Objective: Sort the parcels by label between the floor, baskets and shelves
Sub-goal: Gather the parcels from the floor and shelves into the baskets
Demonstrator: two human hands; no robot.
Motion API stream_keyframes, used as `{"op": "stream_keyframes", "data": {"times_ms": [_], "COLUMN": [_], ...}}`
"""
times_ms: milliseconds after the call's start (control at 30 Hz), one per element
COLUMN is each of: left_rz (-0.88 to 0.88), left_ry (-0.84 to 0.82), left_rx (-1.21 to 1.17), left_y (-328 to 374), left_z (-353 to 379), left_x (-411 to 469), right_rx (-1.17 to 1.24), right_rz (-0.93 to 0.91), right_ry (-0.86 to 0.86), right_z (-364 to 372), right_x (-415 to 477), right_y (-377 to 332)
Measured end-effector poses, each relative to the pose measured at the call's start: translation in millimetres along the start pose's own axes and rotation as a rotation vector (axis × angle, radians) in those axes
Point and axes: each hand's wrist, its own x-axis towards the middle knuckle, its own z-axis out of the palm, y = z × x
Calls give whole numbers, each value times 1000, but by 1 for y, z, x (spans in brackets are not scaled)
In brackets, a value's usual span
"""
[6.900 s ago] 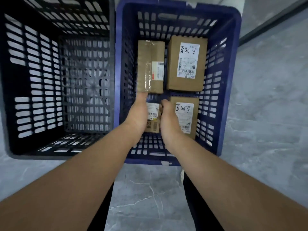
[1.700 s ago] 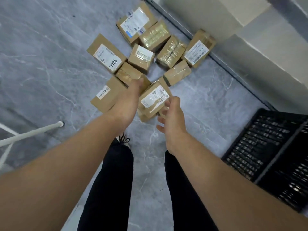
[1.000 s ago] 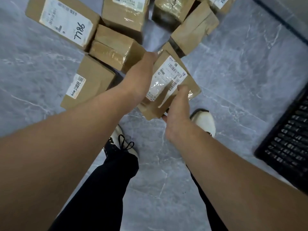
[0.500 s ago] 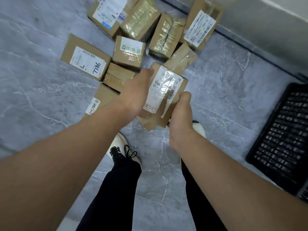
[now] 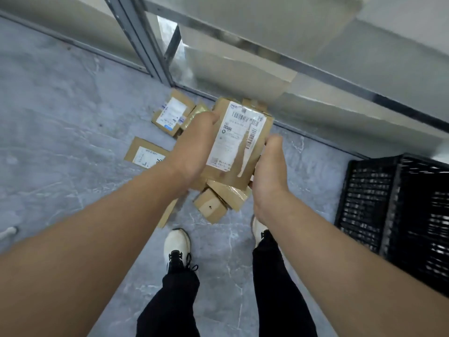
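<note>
We look down on a grey marbled floor, bounded along the top by the metal frame of a shelf unit that runs diagonally from upper left to the right edge. In the middle of the view, lifted above a pile on the floor, is a brown cardboard parcel with its white barcode label facing us. Our left hand wraps its left edge, thumb lying on the top face near the upper corner. Our right hand cups the lower right edge, its fingers hidden underneath. Both hands hold it firmly. Beneath it, close to the shelf frame, lie other parcels: a labelled box at upper left, a flat labelled parcel further left, and a small plain box just ahead of our white shoes. A black slatted basket stands at the right edge, apart from the pile. The widest stretch of floor lies to the left, with a narrower strip between our right leg and the basket.
</note>
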Motion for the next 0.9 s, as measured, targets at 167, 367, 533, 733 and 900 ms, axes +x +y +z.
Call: {"op": "stream_keyframes", "data": {"times_ms": [167,367,533,733,900], "left_rz": [106,273,396,595,727], "left_ry": [-9,-72,-92,-130,-183], "left_rx": [38,61,67,39,3], "left_y": [74,157,218,285,330], "left_z": [-14,-29,-40,-42,-17], "left_x": [-67,-158,-234,-355,-456], "right_rx": [4,96,155,235,311], "right_rz": [-119,-267,-394,-571,-699], "right_ry": [91,205,276,297,354], "right_z": [-3,-7,-20,-61,-109], "right_x": [-73,-162,-243,-354,-450], "right_y": [-71,-146,-202,-264,-304]}}
